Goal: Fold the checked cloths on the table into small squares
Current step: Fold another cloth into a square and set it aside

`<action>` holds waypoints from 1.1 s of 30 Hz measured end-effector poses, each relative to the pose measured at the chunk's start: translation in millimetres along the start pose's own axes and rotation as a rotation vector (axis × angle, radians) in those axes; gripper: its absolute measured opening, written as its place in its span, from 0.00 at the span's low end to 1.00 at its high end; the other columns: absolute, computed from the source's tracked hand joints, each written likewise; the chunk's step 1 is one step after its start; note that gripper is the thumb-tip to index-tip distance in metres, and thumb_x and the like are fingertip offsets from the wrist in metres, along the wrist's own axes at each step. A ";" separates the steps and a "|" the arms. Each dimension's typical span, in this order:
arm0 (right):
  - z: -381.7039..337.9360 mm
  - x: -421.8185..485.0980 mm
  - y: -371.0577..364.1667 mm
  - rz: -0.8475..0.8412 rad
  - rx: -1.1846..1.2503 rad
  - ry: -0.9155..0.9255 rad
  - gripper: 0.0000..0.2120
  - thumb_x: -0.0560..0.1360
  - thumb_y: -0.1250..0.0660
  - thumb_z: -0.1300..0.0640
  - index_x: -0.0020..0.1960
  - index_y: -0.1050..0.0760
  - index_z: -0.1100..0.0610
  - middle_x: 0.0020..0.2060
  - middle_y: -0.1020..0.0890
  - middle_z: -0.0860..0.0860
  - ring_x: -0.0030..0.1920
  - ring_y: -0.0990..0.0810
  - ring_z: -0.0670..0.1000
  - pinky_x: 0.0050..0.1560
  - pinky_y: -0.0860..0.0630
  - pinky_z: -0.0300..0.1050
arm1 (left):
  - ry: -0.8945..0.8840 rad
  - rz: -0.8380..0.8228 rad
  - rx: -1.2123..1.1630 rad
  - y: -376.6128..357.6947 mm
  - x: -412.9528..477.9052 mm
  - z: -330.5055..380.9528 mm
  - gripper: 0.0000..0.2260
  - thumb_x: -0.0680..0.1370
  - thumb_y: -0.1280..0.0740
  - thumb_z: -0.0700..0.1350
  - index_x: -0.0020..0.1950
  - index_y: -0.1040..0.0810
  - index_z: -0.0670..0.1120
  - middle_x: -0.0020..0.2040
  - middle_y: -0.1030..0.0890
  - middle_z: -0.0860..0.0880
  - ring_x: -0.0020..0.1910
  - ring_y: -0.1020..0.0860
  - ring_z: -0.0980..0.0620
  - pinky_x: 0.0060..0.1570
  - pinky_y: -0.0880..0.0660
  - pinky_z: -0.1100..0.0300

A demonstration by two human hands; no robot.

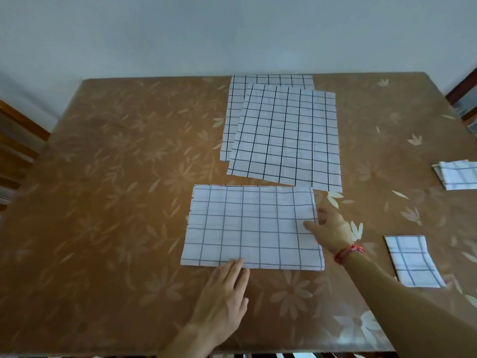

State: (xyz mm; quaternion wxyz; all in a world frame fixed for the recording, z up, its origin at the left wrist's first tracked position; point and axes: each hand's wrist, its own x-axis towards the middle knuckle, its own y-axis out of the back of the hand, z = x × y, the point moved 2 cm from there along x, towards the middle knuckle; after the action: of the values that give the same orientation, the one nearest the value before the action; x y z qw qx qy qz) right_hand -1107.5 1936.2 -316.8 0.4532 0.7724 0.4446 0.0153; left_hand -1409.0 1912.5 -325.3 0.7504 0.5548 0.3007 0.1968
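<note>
Brown floral-patterned table (108,192) fills the view, backed by a pale wall (180,29); all positions below are given relative to the half-folded checked cloth (253,227), which lies flat as a wide rectangle near the table's front edge. Left of it, past the table's edge, wooden slats (15,151) are visible. At its near edge, left of centre, the left hand (222,301) lies palm-down with fingers extended and close together, the fingertips (236,263) just overlapping the cloth's hem; it grips nothing. Directly behind the cloth, almost touching its far edge, two unfolded checked cloths (286,135) lie overlapped, the upper one skewed toward the right over the lower. At the cloth's right edge, the right hand (329,229), with a red bracelet (348,251) at the wrist, rests with the thumb on the fabric and the other fingers loosely spread at the border; whether it pinches the edge cannot be determined. Well to the right, a small folded square (413,260) lies flat, and behind that, at the frame's right margin, a second folded cloth (456,174).
</note>
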 end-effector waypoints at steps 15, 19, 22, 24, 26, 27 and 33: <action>-19.9 -145.3 -101.3 -0.335 -0.604 0.690 0.37 0.74 0.57 0.41 0.79 0.48 0.58 0.79 0.50 0.56 0.79 0.53 0.56 0.76 0.51 0.55 | 0.042 -0.027 0.013 -6.7 1.9 -3.9 0.28 0.83 0.49 0.53 0.79 0.49 0.41 0.80 0.50 0.43 0.79 0.54 0.46 0.76 0.51 0.48; -15.6 -144.2 -111.7 -0.348 -0.700 0.678 0.33 0.80 0.52 0.44 0.80 0.53 0.59 0.79 0.56 0.55 0.79 0.59 0.54 0.77 0.56 0.53 | 0.101 -0.016 0.007 -5.7 -5.3 -4.5 0.28 0.82 0.44 0.52 0.77 0.44 0.38 0.78 0.44 0.40 0.78 0.46 0.45 0.75 0.44 0.48; -16.9 -143.0 -112.4 -0.366 -0.757 0.677 0.34 0.80 0.48 0.46 0.80 0.55 0.59 0.79 0.58 0.55 0.79 0.60 0.54 0.77 0.57 0.52 | 0.167 0.024 -0.014 -2.7 -17.1 -14.2 0.28 0.80 0.39 0.52 0.74 0.36 0.37 0.76 0.36 0.40 0.75 0.38 0.44 0.71 0.34 0.47; -19.5 -143.6 -111.7 -0.365 -0.783 0.674 0.34 0.80 0.46 0.48 0.80 0.55 0.60 0.79 0.58 0.55 0.79 0.60 0.55 0.77 0.58 0.53 | 0.243 0.037 -0.017 -1.2 -25.9 -27.9 0.28 0.80 0.39 0.53 0.75 0.36 0.37 0.76 0.36 0.40 0.75 0.38 0.45 0.71 0.35 0.47; -24.1 -145.9 -113.1 -0.355 -0.792 0.665 0.33 0.81 0.47 0.50 0.79 0.55 0.61 0.79 0.58 0.57 0.79 0.60 0.56 0.77 0.59 0.55 | 0.330 0.009 0.002 -1.8 -34.2 -46.5 0.29 0.82 0.46 0.55 0.78 0.43 0.39 0.79 0.44 0.42 0.78 0.46 0.47 0.74 0.42 0.49; -27.2 -147.7 -114.8 -0.346 -0.780 0.661 0.32 0.81 0.48 0.51 0.79 0.55 0.62 0.79 0.57 0.58 0.79 0.60 0.57 0.77 0.59 0.55 | 0.366 -0.009 0.005 -2.3 -37.9 -55.3 0.29 0.82 0.49 0.55 0.79 0.46 0.40 0.80 0.48 0.44 0.79 0.50 0.49 0.75 0.46 0.51; -50.1 -164.5 -147.0 -0.378 -0.713 0.813 0.31 0.83 0.51 0.50 0.79 0.58 0.63 0.79 0.57 0.58 0.79 0.60 0.56 0.78 0.58 0.55 | 0.413 -0.007 -0.017 -1.0 -45.7 -69.1 0.28 0.82 0.51 0.54 0.79 0.48 0.41 0.80 0.50 0.44 0.79 0.51 0.49 0.76 0.48 0.52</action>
State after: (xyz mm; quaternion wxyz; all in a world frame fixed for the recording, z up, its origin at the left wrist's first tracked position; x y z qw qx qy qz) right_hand -1327.2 1883.8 -329.9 0.4733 0.4108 0.6809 0.3790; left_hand -1489.2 1932.8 -329.7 0.6780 0.4955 0.4483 0.3063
